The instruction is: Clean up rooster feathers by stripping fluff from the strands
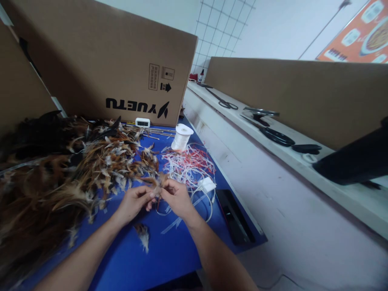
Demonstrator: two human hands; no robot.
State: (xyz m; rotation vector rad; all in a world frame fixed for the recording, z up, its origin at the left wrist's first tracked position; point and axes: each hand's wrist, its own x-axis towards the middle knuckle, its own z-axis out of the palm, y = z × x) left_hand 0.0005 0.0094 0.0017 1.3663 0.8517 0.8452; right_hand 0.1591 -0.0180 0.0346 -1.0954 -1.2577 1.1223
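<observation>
The held feathers look downy and matt, while the feather pile is rough and shaggy. The tabletop appears smooth, with a dull sheen. Thin, shiny plastic-like strips lie tangled beside a smooth white plastic charger. The dark slab is glossy and glass-like. Matt brown cardboard forms the printed box; the painted wall looks scuffed.

Blue table under brown feathers
</observation>
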